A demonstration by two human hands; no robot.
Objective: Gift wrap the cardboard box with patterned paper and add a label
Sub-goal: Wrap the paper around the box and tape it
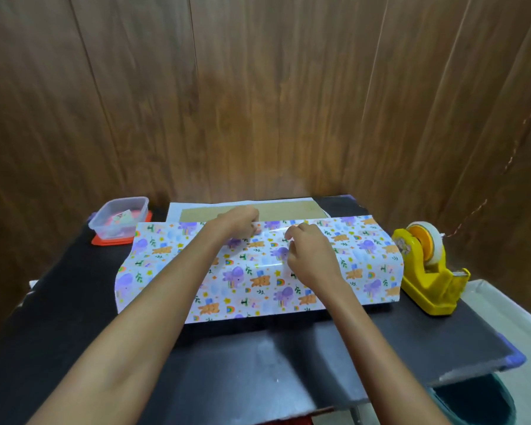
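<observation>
Patterned paper (334,265) drapes over the seemingly flat cardboard box (288,210).

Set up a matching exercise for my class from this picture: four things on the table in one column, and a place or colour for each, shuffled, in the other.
Things
1. tape dispenser
2. plastic container
3. patterned paper
4. cardboard box

Descriptions
A. white, with purple and orange figures
B. yellow, at the right
C. brown, showing past the paper's far edge
D. clear, at the far left

Pairs: 1-B; 2-D; 3-A; 4-C
</observation>
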